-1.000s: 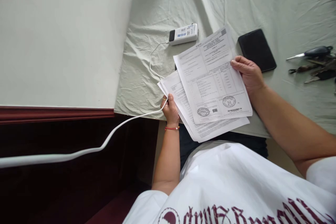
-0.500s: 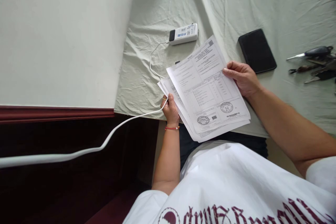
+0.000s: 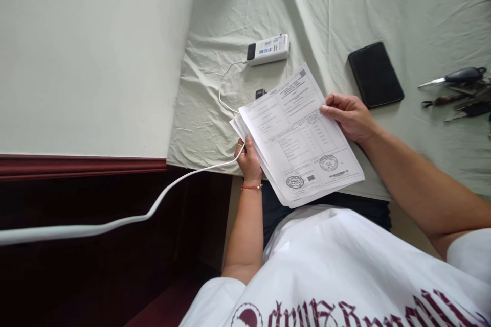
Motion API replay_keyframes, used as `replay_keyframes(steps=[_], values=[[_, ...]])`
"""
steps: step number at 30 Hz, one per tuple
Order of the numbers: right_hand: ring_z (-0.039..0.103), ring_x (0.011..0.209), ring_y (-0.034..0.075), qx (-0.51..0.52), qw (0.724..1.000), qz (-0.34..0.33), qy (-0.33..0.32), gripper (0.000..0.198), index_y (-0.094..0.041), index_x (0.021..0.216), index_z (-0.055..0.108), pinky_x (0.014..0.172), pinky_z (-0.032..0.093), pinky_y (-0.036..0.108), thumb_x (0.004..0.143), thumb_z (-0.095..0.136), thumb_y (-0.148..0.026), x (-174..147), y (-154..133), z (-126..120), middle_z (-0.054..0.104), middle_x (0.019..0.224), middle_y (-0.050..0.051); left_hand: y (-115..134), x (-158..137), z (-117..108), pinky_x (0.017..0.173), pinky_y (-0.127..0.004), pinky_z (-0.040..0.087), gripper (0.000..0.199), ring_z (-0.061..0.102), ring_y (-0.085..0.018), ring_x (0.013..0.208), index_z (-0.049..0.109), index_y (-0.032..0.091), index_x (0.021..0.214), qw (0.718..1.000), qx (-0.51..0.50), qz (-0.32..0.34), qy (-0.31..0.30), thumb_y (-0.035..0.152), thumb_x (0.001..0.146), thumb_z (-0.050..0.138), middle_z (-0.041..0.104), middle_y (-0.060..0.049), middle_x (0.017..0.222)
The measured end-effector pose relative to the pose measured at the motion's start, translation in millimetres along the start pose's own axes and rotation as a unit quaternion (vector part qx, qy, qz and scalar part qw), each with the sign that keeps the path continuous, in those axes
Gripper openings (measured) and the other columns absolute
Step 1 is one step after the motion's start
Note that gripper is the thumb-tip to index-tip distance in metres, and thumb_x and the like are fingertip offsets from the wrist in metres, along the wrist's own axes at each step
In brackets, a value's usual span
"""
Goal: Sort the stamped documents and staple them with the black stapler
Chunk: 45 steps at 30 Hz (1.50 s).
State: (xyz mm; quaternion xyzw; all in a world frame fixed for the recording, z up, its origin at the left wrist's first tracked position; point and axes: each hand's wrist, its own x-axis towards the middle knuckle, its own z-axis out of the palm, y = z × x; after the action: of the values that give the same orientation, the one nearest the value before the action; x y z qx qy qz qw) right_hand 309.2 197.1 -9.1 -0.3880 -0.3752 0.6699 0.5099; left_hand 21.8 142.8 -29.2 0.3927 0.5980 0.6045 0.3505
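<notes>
Several printed paper sheets are held over the front edge of the cloth-covered surface. The top sheet bears a table, two round stamps and a barcode. At the lower left edge of the stack, my left hand is closed on the papers, thumb on top. My right hand pinches the right edge of the top sheet between thumb and fingers. A white cable passes by my left thumb; whether the hand grips it too, I cannot tell.
A white power bank with the cable plugged in lies beyond the papers. A small black object shows behind them. To the right are a black wallet-like case and a bunch of keys. A white panel stands at left.
My right hand has drawn the top sheet slightly down and left, closer in line with the sheets beneath. More of the small black object shows. The left hand stays put.
</notes>
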Motion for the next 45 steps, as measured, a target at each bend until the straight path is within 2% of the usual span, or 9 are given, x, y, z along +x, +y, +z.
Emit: replay_keyframes(steps=[5, 10, 18, 25, 30, 35, 38, 41, 45], values=[[0.064, 0.063, 0.016, -0.018, 1.0, -0.008, -0.015, 0.035, -0.024, 0.079, 0.073, 0.055, 0.055, 0.03, 0.074, 0.099, -0.047, -0.6, 1.8, -0.1, 0.072, 0.075, 0.0, 4.3, -1.9, 2.9, 0.099, -0.037, 0.06, 0.051, 0.076, -0.025, 0.112, 0.072, 0.023, 0.101, 0.999, -0.048, 0.001, -0.001, 0.073, 0.091, 0.073, 0.079, -0.005, 0.105], [0.064, 0.063, 0.016, -0.035, 0.999, -0.003, -0.015, 0.034, -0.025, 0.079, 0.072, 0.053, 0.054, 0.03, 0.075, 0.098, -0.047, -1.8, -1.0, 2.8, 0.071, 0.074, 0.0, 7.2, -2.7, 3.2, 0.098, -0.037, 0.06, 0.054, 0.077, -0.024, 0.106, 0.069, 0.023, 0.093, 0.999, -0.052, 0.0, -0.002, 0.074, 0.084, 0.08, 0.078, -0.003, 0.099], [0.066, 0.063, 0.016, -0.041, 0.998, -0.006, -0.047, 0.036, -0.025, 0.081, 0.073, 0.054, 0.057, 0.03, 0.076, 0.097, -0.052, -1.1, -0.6, 1.7, 0.073, 0.075, 0.0, 5.0, -1.1, 0.4, 0.097, -0.035, 0.06, 0.046, 0.076, -0.022, 0.103, 0.075, 0.022, 0.096, 0.999, -0.048, 0.002, -0.012, 0.063, 0.08, 0.089, 0.08, -0.002, 0.098], [0.065, 0.062, 0.015, -0.056, 0.996, -0.005, -0.067, 0.042, -0.023, 0.084, 0.07, 0.053, 0.057, 0.028, 0.077, 0.096, -0.055, -0.6, -0.6, 0.8, 0.071, 0.075, -0.001, 8.6, -2.1, -0.8, 0.098, -0.034, 0.06, 0.051, 0.077, -0.023, 0.103, 0.077, 0.022, 0.097, 0.998, -0.061, -0.005, -0.019, 0.064, 0.073, 0.094, 0.08, -0.003, 0.095], [0.063, 0.061, 0.015, -0.069, 0.995, -0.01, -0.071, 0.042, -0.024, 0.084, 0.069, 0.053, 0.056, 0.029, 0.078, 0.094, -0.056, -0.7, -0.4, -0.4, 0.069, 0.075, -0.001, 13.2, -4.2, 0.4, 0.097, -0.033, 0.061, 0.049, 0.078, -0.021, 0.098, 0.079, 0.022, 0.099, 0.998, -0.057, -0.007, -0.027, 0.055, 0.07, 0.099, 0.082, -0.003, 0.098], [0.063, 0.066, 0.017, -0.139, 0.988, -0.039, -0.053, 0.036, -0.026, 0.088, 0.067, 0.057, 0.054, 0.031, 0.085, 0.085, -0.057, 1.8, 7.7, -2.0, 0.069, 0.079, 0.0, 14.1, -5.7, -0.2, 0.098, -0.033, 0.062, 0.048, 0.079, -0.021, 0.097, 0.081, 0.021, 0.096, 0.999, -0.024, 0.004, -0.021, 0.054, 0.068, 0.1, 0.083, -0.003, 0.099], [0.062, 0.071, 0.018, -0.262, 0.958, -0.116, 0.03, 0.026, -0.027, 0.092, 0.066, 0.064, 0.055, 0.034, 0.089, 0.078, -0.05, 3.7, 14.8, -0.6, 0.068, 0.083, 0.001, 12.8, -6.1, -0.8, 0.099, -0.034, 0.062, 0.048, 0.079, -0.023, 0.1, 0.083, 0.021, 0.097, 1.0, -0.029, -0.004, -0.007, 0.054, 0.067, 0.1, 0.085, -0.004, 0.102], [0.065, 0.078, 0.021, -0.397, 0.893, -0.181, 0.111, 0.014, -0.028, 0.099, 0.067, 0.072, 0.057, 0.038, 0.094, 0.069, -0.041, 3.5, 16.1, 0.9, 0.072, 0.095, 0.004, 12.2, -6.2, -0.7, 0.103, -0.037, 0.062, 0.049, 0.08, -0.026, 0.105, 0.084, 0.021, 0.098, 0.999, -0.031, -0.015, 0.003, 0.055, 0.066, 0.1, 0.085, -0.006, 0.104], [0.069, 0.086, 0.025, -0.506, 0.827, -0.208, 0.127, 0.017, -0.027, 0.11, 0.068, 0.086, 0.059, 0.044, 0.096, 0.059, -0.031, 2.7, 12.4, -0.5, 0.076, 0.11, 0.009, 14.1, -6.3, 0.1, 0.106, -0.04, 0.062, 0.048, 0.08, -0.027, 0.107, 0.085, 0.021, 0.097, 0.999, -0.042, -0.023, 0.003, 0.052, 0.065, 0.101, 0.086, -0.006, 0.105]])
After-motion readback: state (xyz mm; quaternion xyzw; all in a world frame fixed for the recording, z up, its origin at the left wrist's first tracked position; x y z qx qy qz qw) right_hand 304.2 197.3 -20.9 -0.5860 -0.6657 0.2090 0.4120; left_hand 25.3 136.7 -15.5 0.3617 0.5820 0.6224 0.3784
